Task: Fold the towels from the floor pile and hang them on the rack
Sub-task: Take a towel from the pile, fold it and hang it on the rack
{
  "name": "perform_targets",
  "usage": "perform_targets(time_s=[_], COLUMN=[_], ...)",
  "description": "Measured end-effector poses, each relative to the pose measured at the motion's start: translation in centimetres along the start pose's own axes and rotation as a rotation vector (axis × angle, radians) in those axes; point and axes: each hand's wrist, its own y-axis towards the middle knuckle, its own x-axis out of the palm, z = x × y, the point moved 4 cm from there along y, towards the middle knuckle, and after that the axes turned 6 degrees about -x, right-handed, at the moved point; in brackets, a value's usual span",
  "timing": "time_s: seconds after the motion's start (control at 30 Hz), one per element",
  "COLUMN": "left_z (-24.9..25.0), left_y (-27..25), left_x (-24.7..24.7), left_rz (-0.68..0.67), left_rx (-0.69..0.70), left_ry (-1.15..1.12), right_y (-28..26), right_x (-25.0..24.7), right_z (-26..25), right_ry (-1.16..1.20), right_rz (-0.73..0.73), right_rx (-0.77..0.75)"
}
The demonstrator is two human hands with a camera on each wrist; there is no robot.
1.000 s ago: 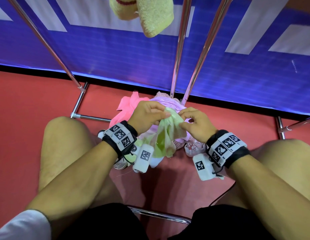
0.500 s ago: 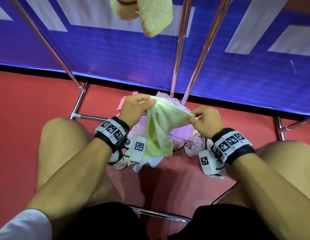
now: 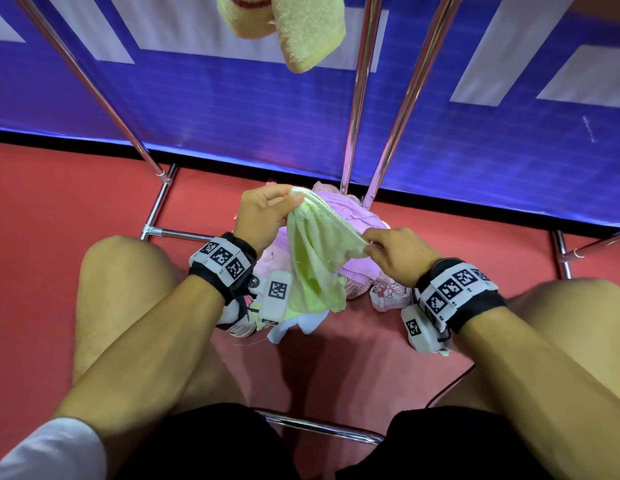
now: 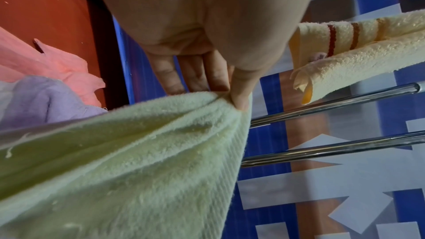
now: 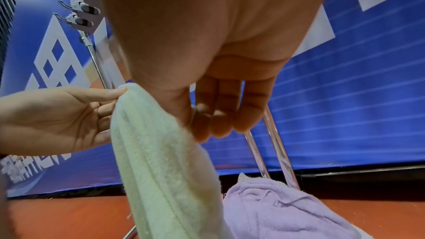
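At frame centre in the head view, above the floor pile (image 3: 339,237), I hold the green towel (image 3: 319,251) by one edge: my left hand (image 3: 263,216) pinches its upper-left corner and my right hand (image 3: 395,254) pinches the lower-right corner, both grips closed on cloth. That taut edge slants down to the right between them while the rest hangs toward the bottom. I judge the fold turns on bringing these corners together; the rack (image 3: 362,88) with a yellow towel (image 3: 301,26) stands beyond, at the upper middle.

Pale green towel (image 3: 315,258) stretched above floor pile (image 3: 357,271)
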Motion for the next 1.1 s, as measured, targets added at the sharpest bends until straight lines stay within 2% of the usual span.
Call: perform_targets(time_s=[0.2,0.3,0.37,0.5,0.6,0.7,0.83,1.0,1.1], left_z=[-0.3,-0.6,-0.7,-0.5,-0.2,-0.5,-0.9,-0.4,-0.4], left_y=[0.0,-0.1,0.1,0.2,0.2,0.4,0.4,0.5,0.7], left_x=[0.1,0.2,0.0,-0.3,-0.2,-0.4,-0.5,-0.6,-0.2], left_rz=[-0.008,-0.009,0.018,0.06,0.062,0.116,0.152,0.172,0.183], left_rx=[-0.01,-0.023,-0.019,0.004,0.028,0.013,0.009,0.045,0.077], left_ry=[0.025,0.017,0.02,-0.012,-0.03,-0.024,0.003,0.015,0.054], right_y=[-0.1,-0.2,-0.3,-0.6,-0.5,0.0,0.6,0.6,0.6], right_x=[-0.1,-0.3,-1.2,-4.2,-5.0,-4.5,-3.8,-4.2,-4.0], right_z=[0.7,1.0,1.0,0.4,0.2,0.3,0.9,0.4,0.6], right_ry=[-0.102,-0.08,-0.011,0.179,0.319,0.479,0.404,0.468,0.44], right_rz=[-0.072,-0.014,0.131,0.576,0.722,0.682,0.542,0.616,0.657], right_rx=[0.078,0.162,0.221,0.247,0.234,0.239,0.303,0.242,0.322])
